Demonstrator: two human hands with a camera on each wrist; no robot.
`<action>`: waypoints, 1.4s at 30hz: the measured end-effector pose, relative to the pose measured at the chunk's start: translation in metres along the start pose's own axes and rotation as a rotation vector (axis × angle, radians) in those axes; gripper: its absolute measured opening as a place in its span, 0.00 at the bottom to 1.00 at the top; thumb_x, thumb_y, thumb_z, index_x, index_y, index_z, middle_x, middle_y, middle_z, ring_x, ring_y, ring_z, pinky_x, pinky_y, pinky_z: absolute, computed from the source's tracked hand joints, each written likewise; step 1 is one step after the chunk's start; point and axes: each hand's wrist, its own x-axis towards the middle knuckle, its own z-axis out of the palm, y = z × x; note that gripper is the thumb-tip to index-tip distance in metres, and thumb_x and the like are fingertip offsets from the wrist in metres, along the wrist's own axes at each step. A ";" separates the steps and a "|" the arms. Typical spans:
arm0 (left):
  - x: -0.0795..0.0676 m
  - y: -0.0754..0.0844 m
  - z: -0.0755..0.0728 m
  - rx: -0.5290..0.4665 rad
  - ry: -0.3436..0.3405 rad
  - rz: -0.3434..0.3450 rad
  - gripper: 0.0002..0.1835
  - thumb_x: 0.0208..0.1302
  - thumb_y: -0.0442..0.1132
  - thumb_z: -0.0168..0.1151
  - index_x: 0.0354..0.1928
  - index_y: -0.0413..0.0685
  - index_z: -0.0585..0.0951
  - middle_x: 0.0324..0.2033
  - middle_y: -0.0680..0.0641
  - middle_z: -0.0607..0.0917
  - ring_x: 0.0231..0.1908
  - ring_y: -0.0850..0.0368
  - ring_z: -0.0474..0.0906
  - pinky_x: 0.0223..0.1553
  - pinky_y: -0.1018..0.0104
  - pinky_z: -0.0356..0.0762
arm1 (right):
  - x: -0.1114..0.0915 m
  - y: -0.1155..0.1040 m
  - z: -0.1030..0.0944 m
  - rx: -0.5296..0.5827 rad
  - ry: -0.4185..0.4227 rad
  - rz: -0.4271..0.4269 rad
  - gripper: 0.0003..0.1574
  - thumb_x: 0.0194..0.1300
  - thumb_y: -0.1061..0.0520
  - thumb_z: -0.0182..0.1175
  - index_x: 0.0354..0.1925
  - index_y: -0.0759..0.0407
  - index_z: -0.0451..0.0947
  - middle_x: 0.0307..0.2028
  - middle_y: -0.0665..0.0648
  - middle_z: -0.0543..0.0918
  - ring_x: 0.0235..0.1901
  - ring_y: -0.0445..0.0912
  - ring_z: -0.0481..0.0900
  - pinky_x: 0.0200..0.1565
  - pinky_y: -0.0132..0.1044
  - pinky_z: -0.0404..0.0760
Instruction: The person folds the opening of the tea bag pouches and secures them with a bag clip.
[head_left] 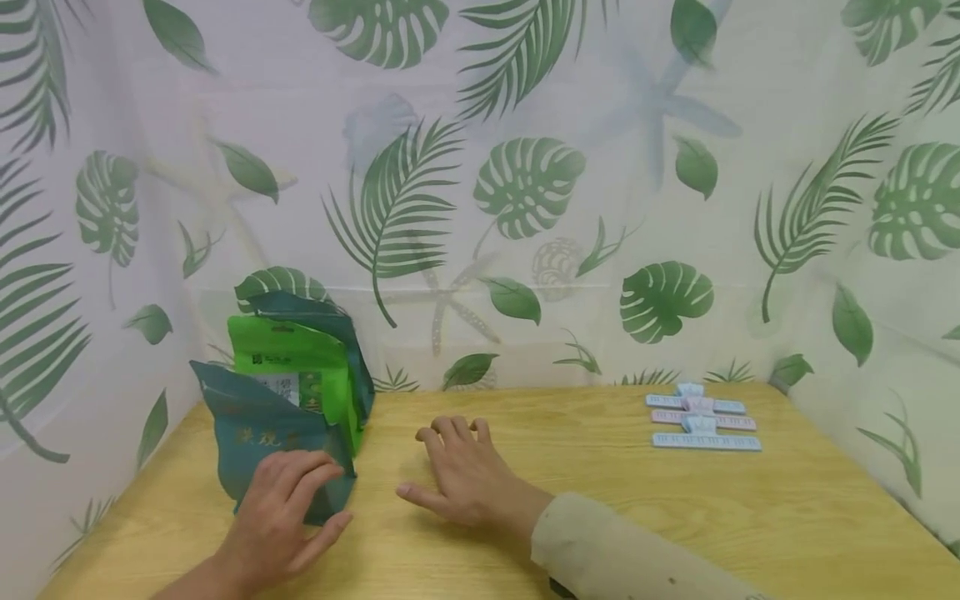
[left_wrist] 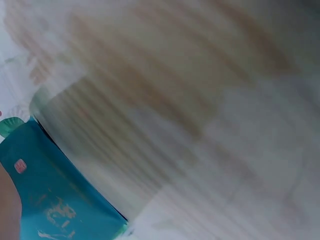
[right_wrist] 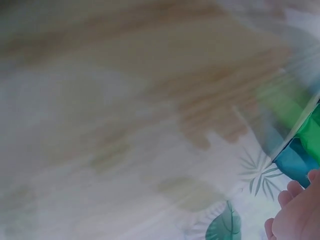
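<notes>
Three stand-up pouches are lined up one behind another at the left of the table. In front is a teal pouch (head_left: 277, 425) with gold lettering, behind it a bright green pouch (head_left: 292, 346) with a printed label, and at the back a dark teal pouch (head_left: 356, 333), mostly hidden. My left hand (head_left: 281, 517) overlaps the lower part of the front pouch, fingers loosely bent, thumb apart, nothing in it. The front pouch (left_wrist: 55, 185) also appears in the left wrist view. To the right of the pouches, my right hand (head_left: 468, 475) is low over the tabletop, fingers spread and holding nothing.
Three ruler-like bag clips (head_left: 705, 442), two light blue and one pink, lie in a row at the right rear of the wooden table (head_left: 585, 467). A leaf-printed curtain (head_left: 525, 333) hangs behind and along both sides.
</notes>
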 end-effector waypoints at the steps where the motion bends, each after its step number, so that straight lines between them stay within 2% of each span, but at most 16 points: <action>1: -0.001 -0.001 -0.001 0.002 -0.003 -0.005 0.27 0.74 0.58 0.49 0.43 0.38 0.82 0.42 0.41 0.82 0.40 0.46 0.74 0.48 0.52 0.64 | 0.001 -0.001 0.000 0.001 -0.002 0.001 0.45 0.69 0.22 0.43 0.65 0.52 0.68 0.57 0.53 0.71 0.59 0.50 0.68 0.58 0.53 0.61; 9: -0.011 -0.011 -0.011 0.027 -0.004 -0.056 0.29 0.74 0.59 0.49 0.42 0.36 0.81 0.42 0.40 0.81 0.41 0.43 0.75 0.48 0.51 0.64 | 0.004 -0.010 0.002 0.025 -0.023 0.014 0.45 0.69 0.22 0.41 0.66 0.52 0.67 0.58 0.53 0.70 0.59 0.50 0.67 0.59 0.55 0.61; 15: -0.016 -0.020 -0.016 0.056 -0.033 -0.099 0.31 0.74 0.61 0.48 0.42 0.36 0.81 0.42 0.39 0.82 0.41 0.42 0.76 0.48 0.49 0.64 | 0.010 -0.019 0.002 0.045 -0.028 0.008 0.45 0.69 0.22 0.41 0.65 0.52 0.67 0.58 0.52 0.70 0.59 0.49 0.67 0.59 0.55 0.61; 23: -0.027 -0.026 -0.025 0.104 -0.061 -0.103 0.31 0.74 0.61 0.47 0.41 0.37 0.82 0.40 0.39 0.82 0.40 0.42 0.76 0.47 0.48 0.63 | 0.017 -0.037 0.005 0.010 -0.047 -0.043 0.44 0.70 0.22 0.39 0.64 0.51 0.68 0.57 0.51 0.70 0.55 0.48 0.66 0.57 0.53 0.62; 30: -0.040 -0.036 -0.034 0.115 -0.075 -0.151 0.33 0.74 0.62 0.46 0.41 0.36 0.81 0.40 0.38 0.81 0.41 0.41 0.75 0.46 0.48 0.64 | 0.023 -0.048 0.008 -0.001 -0.064 -0.063 0.44 0.69 0.21 0.36 0.61 0.50 0.70 0.55 0.49 0.70 0.55 0.47 0.65 0.56 0.52 0.61; 33: -0.045 -0.041 -0.041 0.106 -0.092 -0.232 0.36 0.74 0.64 0.44 0.41 0.33 0.79 0.41 0.35 0.79 0.42 0.38 0.74 0.46 0.45 0.64 | 0.024 -0.053 0.010 -0.015 -0.064 -0.085 0.44 0.69 0.20 0.35 0.60 0.49 0.70 0.54 0.48 0.70 0.54 0.46 0.64 0.54 0.49 0.60; 34: -0.045 -0.042 -0.043 0.093 -0.091 -0.276 0.35 0.74 0.63 0.46 0.42 0.32 0.79 0.42 0.34 0.79 0.43 0.37 0.74 0.47 0.44 0.63 | 0.025 -0.054 0.011 -0.021 -0.066 -0.091 0.44 0.69 0.20 0.35 0.60 0.49 0.71 0.53 0.48 0.70 0.53 0.46 0.64 0.53 0.48 0.59; 38: -0.040 -0.045 -0.054 0.062 -0.078 -0.547 0.22 0.69 0.46 0.61 0.48 0.29 0.75 0.44 0.34 0.77 0.44 0.42 0.70 0.48 0.51 0.61 | 0.025 -0.060 0.014 -0.045 -0.064 -0.097 0.44 0.69 0.20 0.32 0.59 0.48 0.71 0.51 0.47 0.70 0.51 0.45 0.64 0.50 0.45 0.58; 40: -0.038 -0.048 -0.057 0.040 -0.082 -0.693 0.21 0.65 0.38 0.64 0.52 0.29 0.73 0.45 0.35 0.77 0.42 0.47 0.69 0.46 0.58 0.60 | 0.025 -0.062 0.014 -0.056 -0.061 -0.094 0.45 0.69 0.19 0.31 0.58 0.48 0.71 0.50 0.47 0.70 0.49 0.44 0.63 0.50 0.45 0.58; 42: -0.038 -0.053 -0.060 0.004 -0.129 -0.826 0.21 0.68 0.39 0.61 0.54 0.29 0.71 0.46 0.36 0.76 0.42 0.54 0.67 0.43 0.63 0.60 | 0.026 -0.064 0.012 -0.056 -0.057 -0.091 0.44 0.69 0.19 0.30 0.58 0.47 0.70 0.49 0.47 0.70 0.49 0.44 0.63 0.49 0.44 0.58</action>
